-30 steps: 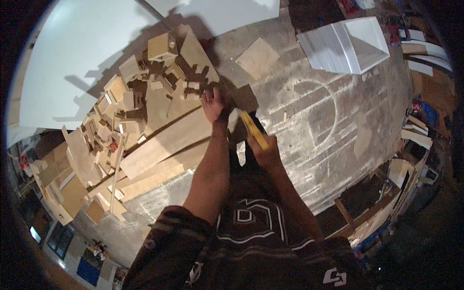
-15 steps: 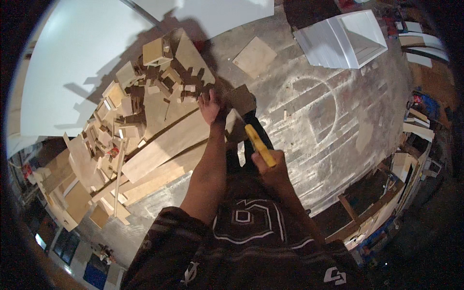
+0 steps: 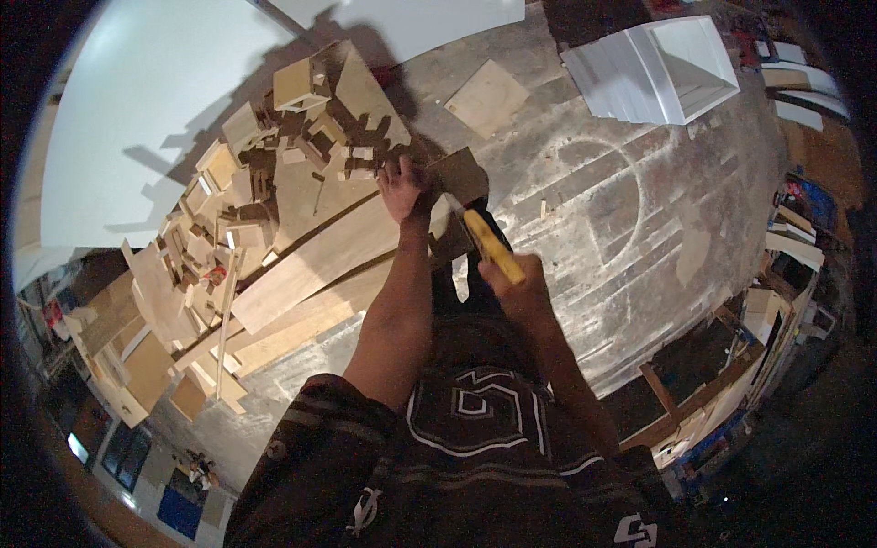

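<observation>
My left hand (image 3: pixel 402 190) rests with bent fingers over the edge of a wooden board on the workpiece pile, just left of a saw's blade. In my right hand (image 3: pixel 519 285) is the saw's yellow handle (image 3: pixel 489 233), angled up and left toward a brown board (image 3: pixel 461 172). The pale blade is only partly visible at that board. A long plywood plank (image 3: pixel 311 274) lies diagonally below my left hand, and small wooden blocks and offcuts (image 3: pixel 219 236) are heaped to its left. What exactly my left fingertips grip is partly in shadow.
A large white panel (image 3: pixel 119 110) spans the upper left. A white cabinet (image 3: pixel 621 78) and a plywood square (image 3: pixel 484 99) sit on the concrete floor (image 3: pixel 585 219). Wood scraps and frames (image 3: pixel 758 315) line the right rim, and more boards (image 3: pixel 128 365) the lower left.
The saw and my right hand drew back toward me, then moved forward again toward the brown board. My left hand stays at the board edge. The view has shifted slightly.
</observation>
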The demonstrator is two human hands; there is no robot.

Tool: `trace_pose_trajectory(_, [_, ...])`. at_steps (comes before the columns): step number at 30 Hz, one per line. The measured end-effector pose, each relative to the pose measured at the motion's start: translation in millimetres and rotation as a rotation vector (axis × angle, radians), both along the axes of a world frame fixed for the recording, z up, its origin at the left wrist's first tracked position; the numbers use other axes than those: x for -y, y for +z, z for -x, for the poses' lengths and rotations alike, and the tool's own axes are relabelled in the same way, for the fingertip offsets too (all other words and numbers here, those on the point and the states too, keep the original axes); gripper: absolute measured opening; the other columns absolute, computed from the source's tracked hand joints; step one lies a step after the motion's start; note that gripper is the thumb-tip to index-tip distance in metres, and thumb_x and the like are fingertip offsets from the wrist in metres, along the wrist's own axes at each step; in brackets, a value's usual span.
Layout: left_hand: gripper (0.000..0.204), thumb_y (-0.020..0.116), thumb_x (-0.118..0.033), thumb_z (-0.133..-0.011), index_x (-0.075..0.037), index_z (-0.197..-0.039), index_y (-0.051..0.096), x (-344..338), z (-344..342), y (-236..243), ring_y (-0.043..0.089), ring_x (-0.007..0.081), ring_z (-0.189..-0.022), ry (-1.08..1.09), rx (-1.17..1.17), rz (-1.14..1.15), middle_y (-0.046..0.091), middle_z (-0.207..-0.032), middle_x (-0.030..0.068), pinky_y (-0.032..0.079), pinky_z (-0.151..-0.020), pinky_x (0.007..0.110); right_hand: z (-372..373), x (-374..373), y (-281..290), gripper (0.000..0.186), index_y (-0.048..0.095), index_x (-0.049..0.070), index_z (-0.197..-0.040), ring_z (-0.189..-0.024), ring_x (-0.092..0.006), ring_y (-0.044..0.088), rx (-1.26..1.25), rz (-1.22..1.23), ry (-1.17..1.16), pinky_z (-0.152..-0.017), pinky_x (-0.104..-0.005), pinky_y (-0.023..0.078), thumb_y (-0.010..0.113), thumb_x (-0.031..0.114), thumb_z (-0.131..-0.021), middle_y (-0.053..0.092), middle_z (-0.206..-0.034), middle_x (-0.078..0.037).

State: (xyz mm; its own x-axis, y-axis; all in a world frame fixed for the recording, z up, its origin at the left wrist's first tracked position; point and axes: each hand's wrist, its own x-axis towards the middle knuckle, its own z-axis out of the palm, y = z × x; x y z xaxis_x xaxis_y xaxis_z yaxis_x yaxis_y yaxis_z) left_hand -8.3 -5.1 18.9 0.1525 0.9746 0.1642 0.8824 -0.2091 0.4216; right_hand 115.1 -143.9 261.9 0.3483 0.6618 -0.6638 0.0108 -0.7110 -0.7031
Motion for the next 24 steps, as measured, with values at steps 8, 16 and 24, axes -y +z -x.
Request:
trace_pose_trajectory(8, [0.037, 0.068, -0.028, -0.079, -0.008, -0.108, 0.058, -6.8, -4.0, 6.6, 0.052, 0.0405, -0.102, -0.021, 0.0, 0.038, 0.056, -0.104, 0.0169, 0.043, -0.092, 0.053, 6.7, 8.0, 2.7, 0.031, 0.053, 0.006, -0.065, -0.053, -0.0058, 0.042, 0.01, -0.121, 0.043, -0.047, -0.0286, 0.036, 0.066, 0.018, -0.091, 0.045, -0.057, 0.005])
trace_pose_trajectory(16, [0.037, 0.067, -0.026, -0.078, -0.011, -0.112, 0.059, -6.6, -2.1, -2.2, 0.052, 0.041, -0.103, -0.022, 0.008, 0.04, 0.056, -0.104, 0.0164, 0.043, -0.092, 0.053, 3.9, 6.3, 9.3, 0.036, 0.052, 0.004, -0.062, -0.05, -0.0073, 0.043, -0.044, -0.08, 0.06, -0.046, -0.0306, 0.036, 0.068, 0.02, -0.09, 0.049, -0.053, 0.0])
trace_pose_trajectory(24, [0.034, 0.064, -0.024, -0.083, -0.009, -0.113, 0.059, -2.8, 0.9, -13.6, 0.052, 0.0419, -0.104, 0.007, -0.062, -0.099, 0.057, -0.11, 0.018, 0.044, -0.092, 0.053, -11.7, 3.4, 9.1, 0.038, 0.052, 0.002, -0.063, -0.052, -0.0087, 0.046, -0.02, -0.125, 0.128, -0.047, -0.031, 0.038, 0.071, 0.021, -0.09, 0.051, -0.054, -0.001])
